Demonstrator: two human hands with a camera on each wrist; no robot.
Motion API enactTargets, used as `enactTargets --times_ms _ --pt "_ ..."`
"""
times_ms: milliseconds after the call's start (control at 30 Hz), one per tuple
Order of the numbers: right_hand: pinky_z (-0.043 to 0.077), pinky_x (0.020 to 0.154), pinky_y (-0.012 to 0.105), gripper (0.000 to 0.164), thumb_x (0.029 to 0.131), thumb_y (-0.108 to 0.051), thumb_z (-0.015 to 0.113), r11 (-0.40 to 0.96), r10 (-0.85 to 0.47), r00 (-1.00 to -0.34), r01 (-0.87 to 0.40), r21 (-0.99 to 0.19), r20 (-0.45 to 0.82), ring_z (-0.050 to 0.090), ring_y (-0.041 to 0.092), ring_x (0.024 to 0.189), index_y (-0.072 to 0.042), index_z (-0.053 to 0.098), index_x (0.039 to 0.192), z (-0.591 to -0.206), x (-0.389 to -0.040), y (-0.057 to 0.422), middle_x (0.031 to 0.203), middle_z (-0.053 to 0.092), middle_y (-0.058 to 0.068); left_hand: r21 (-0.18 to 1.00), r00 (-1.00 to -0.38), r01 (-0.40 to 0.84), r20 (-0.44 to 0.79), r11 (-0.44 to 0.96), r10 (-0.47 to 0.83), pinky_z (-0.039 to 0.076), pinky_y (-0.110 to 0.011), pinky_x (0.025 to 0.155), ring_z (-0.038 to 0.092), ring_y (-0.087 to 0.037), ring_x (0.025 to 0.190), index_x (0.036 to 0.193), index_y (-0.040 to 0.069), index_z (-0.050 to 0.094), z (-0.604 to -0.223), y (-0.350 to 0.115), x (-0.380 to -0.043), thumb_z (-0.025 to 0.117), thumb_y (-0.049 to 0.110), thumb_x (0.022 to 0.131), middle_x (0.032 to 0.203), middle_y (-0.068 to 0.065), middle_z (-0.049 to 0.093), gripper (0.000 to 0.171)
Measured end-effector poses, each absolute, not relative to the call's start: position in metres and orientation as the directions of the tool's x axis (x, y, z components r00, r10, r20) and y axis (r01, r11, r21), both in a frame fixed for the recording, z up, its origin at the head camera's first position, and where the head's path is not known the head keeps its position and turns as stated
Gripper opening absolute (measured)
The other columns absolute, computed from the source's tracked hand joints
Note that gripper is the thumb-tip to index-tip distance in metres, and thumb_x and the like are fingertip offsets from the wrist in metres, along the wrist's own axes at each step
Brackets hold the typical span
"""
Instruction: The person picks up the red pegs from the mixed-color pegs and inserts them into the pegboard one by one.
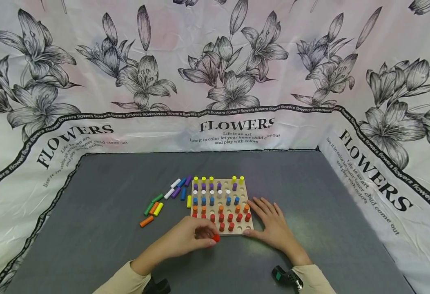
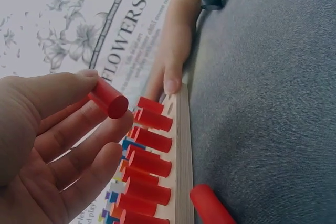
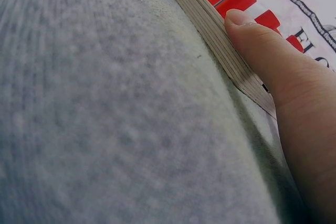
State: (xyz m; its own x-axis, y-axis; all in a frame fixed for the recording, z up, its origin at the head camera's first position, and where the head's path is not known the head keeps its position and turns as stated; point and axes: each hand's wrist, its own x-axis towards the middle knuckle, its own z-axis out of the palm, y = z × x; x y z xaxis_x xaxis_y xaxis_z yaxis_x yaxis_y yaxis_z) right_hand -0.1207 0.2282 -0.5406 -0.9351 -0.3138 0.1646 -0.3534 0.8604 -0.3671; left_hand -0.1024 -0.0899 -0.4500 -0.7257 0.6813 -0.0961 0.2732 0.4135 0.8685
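Observation:
My left hand (image 1: pixel 189 237) pinches a red peg (image 2: pixel 109 98) between thumb and fingers, just off the front edge of the wooden pegboard (image 1: pixel 243 233). The pegboard bears rows of yellow, purple, white, blue, orange and red pegs, with some bare holes. Part of its front left is hidden behind the left hand in the head view. My right hand (image 1: pixel 273 223) rests at the board's right edge, fingers extended, with its thumb (image 3: pixel 257 38) touching the front right corner. Another red peg (image 2: pixel 210 205) lies on the grey cloth by the board's front edge in the left wrist view.
Loose pegs lie left of the board on the grey tabletop (image 1: pixel 101 212): green pegs (image 1: pixel 157 198), an orange peg (image 1: pixel 146 221), a yellow peg (image 1: pixel 189 201), plus several white, blue and purple ones. A flower-printed cloth (image 1: pixel 156 134) stands around the back and sides.

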Motion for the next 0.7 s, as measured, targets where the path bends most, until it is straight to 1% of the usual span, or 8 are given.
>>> enactTargets --times_ms 67,167,300,433,533,700 --pt "0.013 0.117 0.067 0.095 0.076 -0.067 0.071 0.861 -0.316 -0.935 -0.354 -0.365 0.162 0.026 0.034 0.15 -0.032 0.031 0.155 -0.541 -0.121 0.228 0.161 0.034 0.005 0.864 -0.725 0.283 -0.092 0.416 0.683 0.055 -0.017 0.074 0.065 0.001 0.078 0.104 0.022 0.071 -0.45 -0.087 -0.104 0.073 0.023 0.09 0.093 0.009 0.073 0.014" --pt "0.013 0.117 0.067 0.094 0.076 -0.065 0.072 0.858 -0.313 -0.934 -0.355 -0.372 0.169 0.026 0.034 0.15 -0.031 0.032 0.155 -0.541 -0.12 0.227 0.161 0.034 0.005 0.859 -0.719 0.304 -0.078 0.413 0.69 0.055 -0.018 0.075 0.065 0.002 0.081 0.11 0.017 0.072 -0.449 -0.084 -0.106 0.072 0.022 0.091 0.097 0.006 0.075 0.02" --pt "0.014 0.117 0.067 0.094 0.076 -0.065 0.072 0.859 -0.308 -0.935 -0.352 -0.372 0.174 0.026 0.034 0.15 -0.031 0.033 0.155 -0.541 -0.121 0.227 0.161 0.035 0.005 0.851 -0.715 0.334 -0.051 0.404 0.697 0.054 -0.018 0.074 0.065 0.002 0.081 0.115 0.013 0.073 -0.446 -0.079 -0.11 0.072 0.025 0.091 0.1 0.004 0.076 0.027" --pt "0.014 0.117 0.067 0.094 0.076 -0.067 0.071 0.861 -0.31 -0.937 -0.349 -0.37 0.163 0.026 0.034 0.15 -0.032 0.032 0.155 -0.54 -0.12 0.227 0.161 0.035 0.005 0.843 -0.703 0.365 -0.028 0.395 0.71 0.056 -0.019 0.075 0.065 0.002 0.08 0.115 0.015 0.073 -0.445 -0.074 -0.114 0.071 0.026 0.092 0.103 0.005 0.075 0.026" --pt "0.014 0.116 0.068 0.094 0.076 -0.066 0.071 0.858 -0.311 -0.935 -0.353 -0.373 0.171 0.027 0.035 0.15 -0.031 0.033 0.155 -0.54 -0.12 0.227 0.161 0.036 0.005 0.838 -0.695 0.383 -0.016 0.389 0.719 0.056 -0.021 0.079 0.066 0.003 0.083 0.115 0.016 0.072 -0.444 -0.069 -0.115 0.071 0.025 0.092 0.106 0.006 0.074 0.025" --pt "0.015 0.116 0.068 0.094 0.076 -0.066 0.071 0.861 -0.31 -0.934 -0.355 -0.364 0.179 0.028 0.034 0.149 -0.031 0.034 0.154 -0.54 -0.121 0.228 0.16 0.037 0.005 0.83 -0.706 0.392 -0.004 0.396 0.708 0.056 -0.024 0.078 0.064 0.002 0.084 0.11 0.018 0.071 -0.442 -0.062 -0.118 0.072 0.025 0.092 0.103 0.007 0.074 0.02"
